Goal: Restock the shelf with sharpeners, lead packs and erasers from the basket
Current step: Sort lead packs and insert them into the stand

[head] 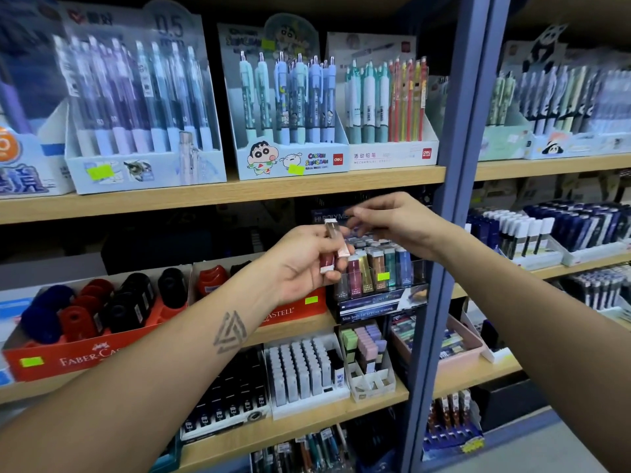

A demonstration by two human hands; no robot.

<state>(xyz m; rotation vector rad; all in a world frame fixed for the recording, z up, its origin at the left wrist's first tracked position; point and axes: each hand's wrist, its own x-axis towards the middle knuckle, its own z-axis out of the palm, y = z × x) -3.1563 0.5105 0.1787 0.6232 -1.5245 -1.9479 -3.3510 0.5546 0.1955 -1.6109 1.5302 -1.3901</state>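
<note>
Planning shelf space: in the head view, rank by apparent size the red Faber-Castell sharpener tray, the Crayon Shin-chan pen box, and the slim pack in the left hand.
1. Faber-Castell sharpener tray and Crayon Shin-chan pen box: similar, unsure, since the tray sits nearer.
2. Slim pack, smallest, held by the left hand.

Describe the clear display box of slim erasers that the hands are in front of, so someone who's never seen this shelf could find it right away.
Find the blue steel upright that splits the shelving; the clear display box stands just left of it, on the middle wooden shelf. It holds upright slim sticks in maroon, gold, teal and blue with a small green sticker on its front, unlike the red Faber-Castell sharpener tray to its left.
</note>
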